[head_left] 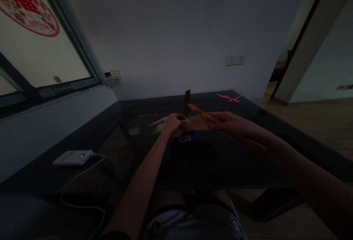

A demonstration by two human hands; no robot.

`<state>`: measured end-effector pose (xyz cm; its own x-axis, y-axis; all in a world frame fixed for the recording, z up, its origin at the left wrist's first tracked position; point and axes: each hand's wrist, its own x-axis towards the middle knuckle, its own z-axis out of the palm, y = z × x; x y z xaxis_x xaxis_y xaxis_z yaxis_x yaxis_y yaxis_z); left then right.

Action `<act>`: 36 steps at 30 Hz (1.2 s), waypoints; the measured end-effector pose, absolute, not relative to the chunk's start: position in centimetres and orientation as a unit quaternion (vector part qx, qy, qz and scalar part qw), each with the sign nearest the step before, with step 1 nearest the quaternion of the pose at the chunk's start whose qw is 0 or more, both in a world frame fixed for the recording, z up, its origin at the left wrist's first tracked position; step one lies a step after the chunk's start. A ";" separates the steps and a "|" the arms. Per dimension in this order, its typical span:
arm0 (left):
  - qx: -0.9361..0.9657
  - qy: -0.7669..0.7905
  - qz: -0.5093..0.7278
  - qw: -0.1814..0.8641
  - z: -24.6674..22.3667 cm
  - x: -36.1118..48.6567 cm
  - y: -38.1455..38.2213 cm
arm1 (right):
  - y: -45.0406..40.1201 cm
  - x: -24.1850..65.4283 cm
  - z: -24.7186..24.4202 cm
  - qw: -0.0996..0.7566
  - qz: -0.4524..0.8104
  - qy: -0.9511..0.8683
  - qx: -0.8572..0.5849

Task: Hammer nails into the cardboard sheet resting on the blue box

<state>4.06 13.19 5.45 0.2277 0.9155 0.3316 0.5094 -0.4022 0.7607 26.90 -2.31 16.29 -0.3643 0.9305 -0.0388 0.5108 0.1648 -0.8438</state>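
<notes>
My right hand [224,121] is closed round the wooden handle of a hammer [202,112]. The hammer's dark head stands upright above a brown, dotted piece [199,123] on the table. Just left of the hammer head, my left hand [175,122] has its fingers bent together over the brown piece; what they pinch, if anything, is too small and dark to name. Below the piece sits a blue box [184,137] with a pale label. A pale, irregular patch [160,124] lies beyond my left wrist.
The dark glossy table [154,170] reaches the wall. A white power bank [74,158] with a cable lies at the left. A pink object [233,99] is at the back right. Wall sockets [235,60] are above, and a window is at the upper left.
</notes>
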 end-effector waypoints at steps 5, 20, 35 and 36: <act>0.738 0.484 0.391 0.261 5.6 4.0 12.9 | -1.5 27.0 15.2 0.253 0.422 -0.728 -0.477; 0.740 0.480 0.391 0.262 5.8 4.0 12.7 | -1.4 27.1 15.0 0.262 0.451 -0.704 -0.483; 0.746 0.421 0.427 0.288 7.3 3.5 13.0 | -6.6 30.5 12.4 0.390 0.488 -0.611 -0.486; 0.742 0.421 0.441 0.279 7.7 3.1 12.7 | -7.1 30.7 11.9 0.395 0.490 -0.600 -0.494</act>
<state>3.09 12.74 7.73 0.2576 0.8701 0.4201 0.3790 -0.4909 0.7845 30.74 -7.10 11.90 -0.2006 0.9796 -0.0095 0.2059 0.0326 -0.9780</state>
